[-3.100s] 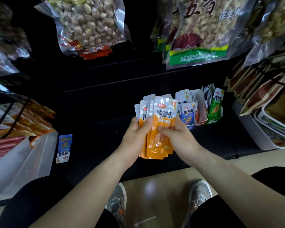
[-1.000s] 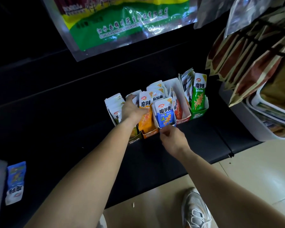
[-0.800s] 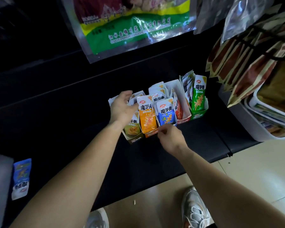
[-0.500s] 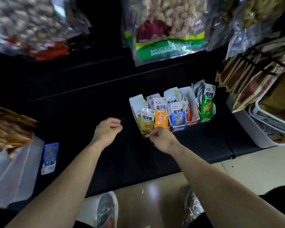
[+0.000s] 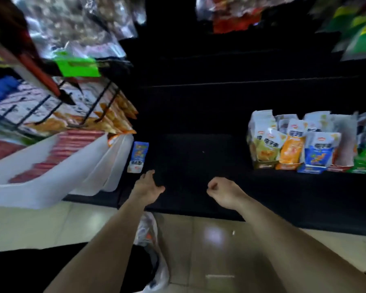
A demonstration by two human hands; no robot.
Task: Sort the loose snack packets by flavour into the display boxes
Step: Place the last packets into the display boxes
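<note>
Head view: I see left grip (image 5: 148, 185) spread, empty, just short of the loose blue packet (image 5: 138, 156) lying on the black shelf (image 5: 188, 157). Right grip (image 5: 221, 191) fisted, empty. Display boxes (image 5: 311, 169) stand right, stocked.

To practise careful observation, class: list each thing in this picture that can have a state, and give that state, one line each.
Left hand: open, empty, just short of the blue packet.
Right hand: curled, empty.
Blue packet: loose, flat on the shelf, untouched.
Display boxes: stocked, in a row.
</note>
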